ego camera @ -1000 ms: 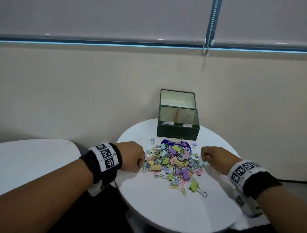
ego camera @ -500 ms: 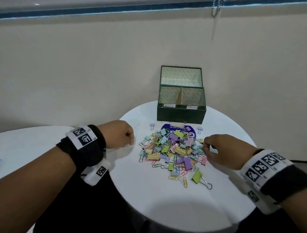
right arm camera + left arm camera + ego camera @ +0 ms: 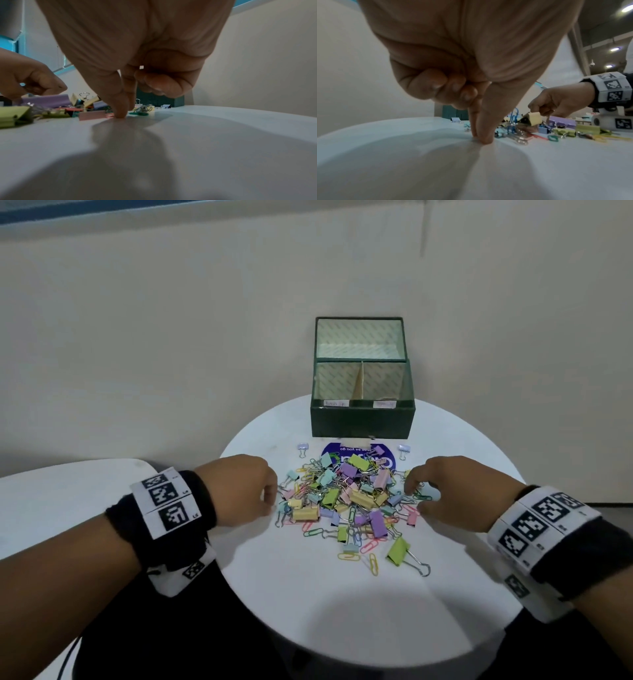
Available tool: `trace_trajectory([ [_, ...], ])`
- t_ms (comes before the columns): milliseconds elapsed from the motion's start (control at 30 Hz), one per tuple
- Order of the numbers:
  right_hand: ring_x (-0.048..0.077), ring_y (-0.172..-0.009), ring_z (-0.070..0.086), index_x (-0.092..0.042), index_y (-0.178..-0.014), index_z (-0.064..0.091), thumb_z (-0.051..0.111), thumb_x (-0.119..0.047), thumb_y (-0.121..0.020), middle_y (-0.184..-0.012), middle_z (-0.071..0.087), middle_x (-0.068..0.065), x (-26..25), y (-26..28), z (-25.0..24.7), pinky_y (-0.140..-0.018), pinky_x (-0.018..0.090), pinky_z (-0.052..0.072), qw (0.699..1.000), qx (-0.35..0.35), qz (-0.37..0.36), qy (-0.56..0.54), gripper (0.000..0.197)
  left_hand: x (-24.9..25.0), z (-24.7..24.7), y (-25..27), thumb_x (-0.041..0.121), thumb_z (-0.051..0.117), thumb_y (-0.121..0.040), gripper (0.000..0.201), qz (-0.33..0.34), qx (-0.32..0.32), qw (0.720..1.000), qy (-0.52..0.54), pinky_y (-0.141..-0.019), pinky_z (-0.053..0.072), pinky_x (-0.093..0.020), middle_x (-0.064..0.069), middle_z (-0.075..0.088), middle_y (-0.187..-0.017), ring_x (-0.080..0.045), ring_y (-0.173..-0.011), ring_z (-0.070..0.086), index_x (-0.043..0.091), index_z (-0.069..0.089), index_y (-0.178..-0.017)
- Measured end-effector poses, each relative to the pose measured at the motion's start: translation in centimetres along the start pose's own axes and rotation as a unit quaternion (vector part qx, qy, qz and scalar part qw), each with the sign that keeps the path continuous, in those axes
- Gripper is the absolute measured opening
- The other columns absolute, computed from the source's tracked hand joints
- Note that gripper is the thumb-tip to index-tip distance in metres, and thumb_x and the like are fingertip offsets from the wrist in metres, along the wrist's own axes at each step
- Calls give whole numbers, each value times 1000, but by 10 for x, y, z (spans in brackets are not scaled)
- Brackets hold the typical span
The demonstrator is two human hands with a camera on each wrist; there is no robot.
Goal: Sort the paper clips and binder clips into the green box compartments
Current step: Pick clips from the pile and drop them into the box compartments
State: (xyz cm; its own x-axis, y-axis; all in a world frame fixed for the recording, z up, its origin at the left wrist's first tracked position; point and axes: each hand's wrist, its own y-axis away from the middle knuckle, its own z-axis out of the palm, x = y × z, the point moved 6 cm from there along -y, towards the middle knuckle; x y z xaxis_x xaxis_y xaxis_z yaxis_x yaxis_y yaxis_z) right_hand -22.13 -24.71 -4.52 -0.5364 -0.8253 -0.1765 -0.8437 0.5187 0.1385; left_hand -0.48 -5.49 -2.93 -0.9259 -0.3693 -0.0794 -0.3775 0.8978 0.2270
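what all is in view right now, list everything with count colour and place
clips: one mixed pile, too many to count, pastel, middle of the round table
green box: one, lid open, two compartments, far side of the table
round table: one, white
blue sticker: one, under the pile, by the box
second table: one, white, left
left hand: fingertips down at the pile's left edge
right hand: fingertips down at the pile's right edge

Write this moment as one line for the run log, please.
stage: picking starts | left hand: fingertips on table | right hand: fingertips at clip pile | green box: open
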Motion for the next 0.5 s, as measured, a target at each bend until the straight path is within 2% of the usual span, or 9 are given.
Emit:
trace_trajectory([
  [67,11,-105,56,-48,-111,66,64,-39,-90,-111,59,-19,-1,1,2,-95,31,48,1000,-6,-5,-2,23,3,-1,-1,35,57,-87,8,12,-5,1000,-9,-77,47,-27,14,54,-89,-12,-87,57,32,64,-87],
  [133,9,-102,56,-47,-111,68,63,-39,-91,-109,61,-20,-2,0,1,-94,30,49,1000,-4,-17,2,22,-1,-8,-7,34,53,-86,10,3,4,1000,8,-73,48,-27,12,57,-84,-13,-82,57,30,58,-79],
  [200,9,-97,58,-45,-108,69,60,-37,-92,-108,64,-20,-4,0,1,-91,30,50,1000,-3,-26,6,20,-17,-16,-18,29,50,-91,22,-59,17,989,137,-61,43,-25,8,53,-73,-16,-71,50,25,50,-69],
  [233,9,-95,59,-43,-106,69,58,-36,-92,-106,66,-19,-4,-1,0,-89,30,52,1000,-2,-26,7,19,-27,-18,-23,25,49,-92,26,-107,20,962,250,-54,37,-24,5,48,-67,-17,-63,44,22,47,-66],
  [300,10,-91,61,-40,-100,69,56,-33,-92,-101,67,-17,-5,-1,0,-86,32,53,1000,6,-26,5,18,-42,-16,-26,19,46,-82,23,-174,31,862,474,-45,20,-23,1,33,-60,-18,-50,24,20,37,-61],
  [333,9,-87,60,-38,-96,68,55,-32,-92,-96,66,-17,-5,-2,-1,-83,31,52,1000,15,-27,3,16,-47,-14,-27,19,43,-79,22,-190,36,814,547,-46,13,-22,1,27,-60,-17,-50,16,22,32,-60],
  [367,9,-83,59,-36,-92,65,53,-31,-93,-91,65,-16,-4,-2,-3,-79,30,51,999,26,-24,-1,13,-51,-10,-28,20,42,-81,25,-197,33,782,591,-46,10,-21,2,24,-60,-16,-50,13,23,30,-60],
  [433,11,-73,55,-31,-81,54,48,-28,-97,-78,61,-11,0,-4,-8,-68,30,45,999,47,-4,-18,18,-50,-1,-31,25,47,-96,35,-176,12,759,626,-42,9,-19,3,25,-58,-13,-47,14,23,33,-63],
  [500,16,-65,51,-25,-75,44,40,-25,-100,-69,57,-3,3,-4,-13,-60,32,39,997,64,13,-47,26,-42,1,-37,27,49,-101,30,-142,-6,776,615,-41,16,-20,2,36,-60,-11,-47,23,16,50,-74],
])
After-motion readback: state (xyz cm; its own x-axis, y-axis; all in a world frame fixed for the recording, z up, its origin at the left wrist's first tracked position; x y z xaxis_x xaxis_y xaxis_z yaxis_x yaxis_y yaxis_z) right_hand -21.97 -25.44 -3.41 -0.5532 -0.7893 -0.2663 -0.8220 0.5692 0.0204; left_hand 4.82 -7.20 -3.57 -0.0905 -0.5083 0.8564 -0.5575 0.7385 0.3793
